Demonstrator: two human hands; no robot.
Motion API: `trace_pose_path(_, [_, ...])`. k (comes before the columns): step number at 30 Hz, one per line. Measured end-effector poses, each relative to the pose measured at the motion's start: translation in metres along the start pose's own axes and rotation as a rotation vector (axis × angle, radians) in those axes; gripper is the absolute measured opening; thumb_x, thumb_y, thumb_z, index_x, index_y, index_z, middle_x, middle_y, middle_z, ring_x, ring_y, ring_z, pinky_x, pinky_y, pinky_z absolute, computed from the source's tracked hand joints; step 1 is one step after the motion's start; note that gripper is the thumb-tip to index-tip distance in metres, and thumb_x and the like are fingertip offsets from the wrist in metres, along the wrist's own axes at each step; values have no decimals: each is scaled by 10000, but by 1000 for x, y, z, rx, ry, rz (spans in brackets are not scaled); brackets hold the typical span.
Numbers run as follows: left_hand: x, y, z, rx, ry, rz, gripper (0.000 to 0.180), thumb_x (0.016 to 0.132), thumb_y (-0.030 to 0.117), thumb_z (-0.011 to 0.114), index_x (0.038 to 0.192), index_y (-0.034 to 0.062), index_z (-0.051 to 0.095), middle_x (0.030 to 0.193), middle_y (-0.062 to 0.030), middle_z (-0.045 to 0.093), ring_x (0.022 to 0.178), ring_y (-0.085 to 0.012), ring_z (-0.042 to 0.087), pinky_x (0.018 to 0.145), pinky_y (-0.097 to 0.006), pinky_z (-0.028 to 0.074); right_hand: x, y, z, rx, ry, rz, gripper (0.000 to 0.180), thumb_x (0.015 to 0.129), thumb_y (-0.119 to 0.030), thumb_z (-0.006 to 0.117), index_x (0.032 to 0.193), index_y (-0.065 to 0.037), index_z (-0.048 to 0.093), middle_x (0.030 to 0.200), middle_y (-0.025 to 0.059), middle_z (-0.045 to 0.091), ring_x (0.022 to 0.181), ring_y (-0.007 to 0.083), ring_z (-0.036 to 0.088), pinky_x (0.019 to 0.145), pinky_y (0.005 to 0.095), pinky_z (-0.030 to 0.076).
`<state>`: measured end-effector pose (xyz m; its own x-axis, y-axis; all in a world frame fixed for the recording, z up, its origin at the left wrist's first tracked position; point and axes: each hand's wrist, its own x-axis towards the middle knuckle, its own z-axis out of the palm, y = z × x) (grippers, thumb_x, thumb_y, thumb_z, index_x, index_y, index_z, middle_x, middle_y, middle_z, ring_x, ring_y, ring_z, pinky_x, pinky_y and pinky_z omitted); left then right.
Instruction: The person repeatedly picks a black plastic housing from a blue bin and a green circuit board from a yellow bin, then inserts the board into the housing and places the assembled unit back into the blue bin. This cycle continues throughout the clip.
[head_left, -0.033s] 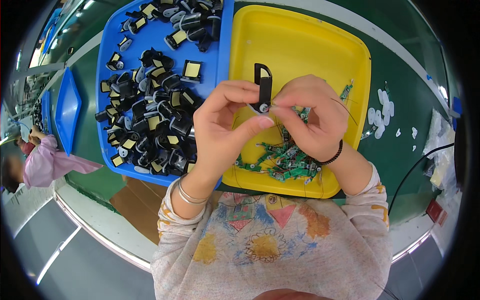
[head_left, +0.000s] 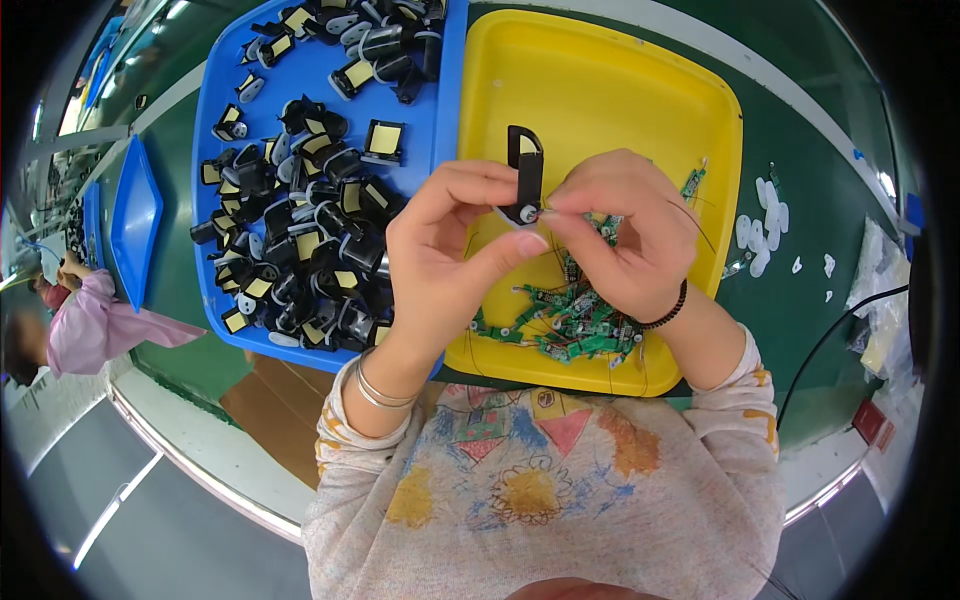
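Over the yellow tray [head_left: 600,60], my left hand [head_left: 440,255] holds a black plastic housing [head_left: 530,180] upright between thumb and fingers. The housing has a rounded top, a pale yellow patch and a small round silvery-white piece at its lower end. Right beside that end, the thumb and forefinger of my right hand [head_left: 635,235] are pinched together. Whatever sits between those fingertips is too small to make out. Thin dark wires show by the right hand. Below both hands lies a heap of small green circuit boards [head_left: 580,325] with fine wires, partly covered by my right hand.
To the left, a blue tray [head_left: 420,130] carries many similar black housings [head_left: 330,215] with yellow patches. White oval pieces [head_left: 772,215] lie on the green tabletop [head_left: 800,330] at right, near clear plastic bags [head_left: 880,270] and a black cable [head_left: 830,340]. A person in pink [head_left: 110,325] is at far left.
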<state>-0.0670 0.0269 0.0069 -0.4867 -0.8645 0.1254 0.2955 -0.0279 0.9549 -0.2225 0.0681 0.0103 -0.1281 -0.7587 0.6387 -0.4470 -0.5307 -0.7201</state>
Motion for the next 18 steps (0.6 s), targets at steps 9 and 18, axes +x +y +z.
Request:
trace_pose_path(9, [0, 0, -1, 71, 7, 50, 284, 677, -18, 687, 926, -14, 550, 998, -111, 541, 926, -164, 527, 829, -275, 411, 1, -5, 0, -20, 3, -8, 154, 608, 19, 686, 730, -22, 602, 667, 69, 580, 567, 205, 550, 483, 266, 422])
trace_pose_path(18, [-2, 3, 0, 102, -19, 46, 250, 715, -16, 643, 941, -13, 537, 1012, -110, 538, 930, -159, 520, 826, -273, 403, 1, -3, 0, -88, -11, -135, 181, 589, 14, 689, 735, -47, 601, 659, 53, 570, 550, 195, 543, 468, 261, 424])
